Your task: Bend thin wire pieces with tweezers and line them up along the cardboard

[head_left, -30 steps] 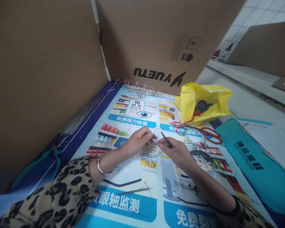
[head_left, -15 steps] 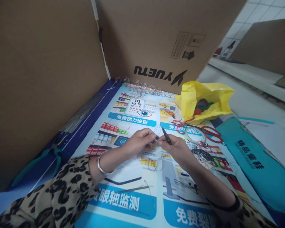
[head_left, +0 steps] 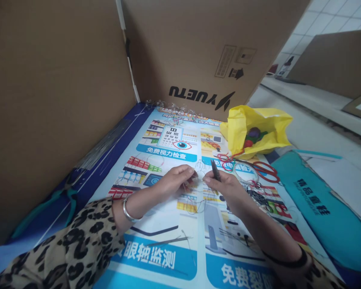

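Thin bent wire (head_left: 201,164) runs in fine loops between my two hands, over the printed poster sheet. My left hand (head_left: 178,180) is closed, with thumb and fingertips pinching this wire. Close to it on the right, my right hand (head_left: 225,185) pinches the wire between thumb and forefinger. A slim dark pointed tool (head_left: 215,170) also sits in my right hand, its tip pointing up and away; its exact kind is unclear. More fine wire loops (head_left: 195,206) show below my hands, too thin to trace fully.
Red-handled scissors (head_left: 266,171) and tangled dark wires (head_left: 257,196) lie at right. Behind them stands a yellow bag (head_left: 237,128) holding yarn balls. Teal-handled pliers (head_left: 48,208) and straight wires (head_left: 100,148) lie left. Cardboard walls (head_left: 198,48) enclose the back and left. A turquoise bag (head_left: 315,216) lies far right.
My hands have moved slightly apart, the right one shifting right with the dark tool, now held more upright. A gap with wire in it shows between my fingertips.
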`<state>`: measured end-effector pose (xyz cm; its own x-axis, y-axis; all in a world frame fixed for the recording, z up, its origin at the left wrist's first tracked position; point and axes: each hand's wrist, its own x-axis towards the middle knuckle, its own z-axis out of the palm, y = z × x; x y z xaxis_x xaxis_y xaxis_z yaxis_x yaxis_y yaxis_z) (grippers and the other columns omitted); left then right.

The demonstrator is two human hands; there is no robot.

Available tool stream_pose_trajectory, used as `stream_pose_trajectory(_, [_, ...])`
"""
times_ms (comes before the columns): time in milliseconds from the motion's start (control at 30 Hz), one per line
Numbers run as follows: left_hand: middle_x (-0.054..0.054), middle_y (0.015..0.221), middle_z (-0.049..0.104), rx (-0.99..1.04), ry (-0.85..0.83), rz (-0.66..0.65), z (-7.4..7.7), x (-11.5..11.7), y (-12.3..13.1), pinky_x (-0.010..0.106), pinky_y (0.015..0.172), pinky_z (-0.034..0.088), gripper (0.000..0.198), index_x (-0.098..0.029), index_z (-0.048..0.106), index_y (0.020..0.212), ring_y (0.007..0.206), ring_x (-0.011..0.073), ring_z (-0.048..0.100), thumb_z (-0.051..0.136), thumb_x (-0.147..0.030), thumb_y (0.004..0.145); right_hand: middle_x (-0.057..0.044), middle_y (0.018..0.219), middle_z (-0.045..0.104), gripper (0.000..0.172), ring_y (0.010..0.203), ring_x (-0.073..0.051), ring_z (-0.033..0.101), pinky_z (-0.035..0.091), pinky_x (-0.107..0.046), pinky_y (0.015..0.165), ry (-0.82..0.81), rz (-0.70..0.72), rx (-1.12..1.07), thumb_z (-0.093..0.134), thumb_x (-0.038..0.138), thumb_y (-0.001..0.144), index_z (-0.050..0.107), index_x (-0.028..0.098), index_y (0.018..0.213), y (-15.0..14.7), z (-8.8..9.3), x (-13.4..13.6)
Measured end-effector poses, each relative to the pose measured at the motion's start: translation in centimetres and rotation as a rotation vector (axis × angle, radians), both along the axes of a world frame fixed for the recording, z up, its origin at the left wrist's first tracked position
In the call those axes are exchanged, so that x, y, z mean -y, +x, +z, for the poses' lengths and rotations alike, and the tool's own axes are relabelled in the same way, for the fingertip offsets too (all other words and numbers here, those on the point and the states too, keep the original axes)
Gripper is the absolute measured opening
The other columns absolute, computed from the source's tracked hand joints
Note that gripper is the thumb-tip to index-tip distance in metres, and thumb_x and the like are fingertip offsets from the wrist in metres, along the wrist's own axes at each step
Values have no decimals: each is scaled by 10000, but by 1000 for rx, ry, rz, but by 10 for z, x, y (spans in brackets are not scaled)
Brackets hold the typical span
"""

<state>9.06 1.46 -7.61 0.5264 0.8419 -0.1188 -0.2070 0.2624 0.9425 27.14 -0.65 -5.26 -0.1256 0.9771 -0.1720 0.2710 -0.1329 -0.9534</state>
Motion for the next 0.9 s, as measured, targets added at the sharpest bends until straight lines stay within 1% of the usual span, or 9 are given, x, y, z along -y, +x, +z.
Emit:
stream_pose_trajectory(133, [-4, 646, 461, -41, 32, 11, -1, -1, -1, 228, 529, 411, 385, -146, 564, 842, 577, 87, 450, 514, -521, 773, 56, 575, 424, 261, 535, -79, 349, 290, -236, 523, 10, -6, -11, 627, 425, 668, 551, 182, 727, 2, -2, -1])
stream_pose_trajectory(233, [-16, 613, 444, -55, 61, -6, -3, -2, -1, 223, 500, 391, 396, -148, 574, 869, 526, 76, 437, 493, -527, 785, 54, 584, 431, 262, 552, -84, 359, 300, -241, 543, 17, -4, -22, 627, 425, 674, 552, 181, 733, 4, -4, -2])
stream_pose_trajectory(367, [-1, 624, 512, -80, 14, -53, -1, -1, -1, 215, 463, 363, 412, -148, 562, 935, 476, 75, 491, 473, -527, 800, 48, 595, 439, 266, 569, -95, 377, 312, -249, 560, 35, 9, -17, 617, 433, 680, 548, 182, 736, 5, -6, -2])
stream_pose_trajectory(500, [52, 707, 594, -91, -19, -85, 2, 0, -1, 211, 469, 375, 425, -147, 552, 983, 547, 109, 569, 471, -525, 805, 49, 589, 434, 258, 571, -97, 382, 319, -247, 566, 43, 18, -9, 606, 429, 690, 550, 183, 745, 5, -7, -2])
stream_pose_trajectory(667, [81, 776, 625, -81, -36, -73, 5, 2, -1, 204, 480, 377, 378, -135, 580, 900, 596, 106, 580, 490, -490, 809, 40, 623, 478, 248, 596, -101, 416, 340, -249, 588, 30, 22, -41, 616, 415, 681, 548, 185, 739, 5, -6, -2])
stream_pose_trajectory(767, [88, 756, 638, -103, -13, -85, 6, 3, -1, 206, 496, 382, 381, -126, 591, 843, 609, 105, 573, 498, -493, 803, 41, 628, 493, 235, 595, -100, 427, 341, -249, 587, 34, 16, -46, 616, 405, 680, 552, 185, 734, 4, -6, -2])
stream_pose_trajectory(900, [76, 720, 632, -105, -6, -83, 7, 3, -1, 208, 502, 383, 389, -125, 590, 816, 612, 107, 571, 524, -507, 778, 43, 630, 497, 218, 594, -95, 423, 337, -243, 580, 51, 25, -42, 611, 390, 686, 558, 185, 739, 5, -7, -2])
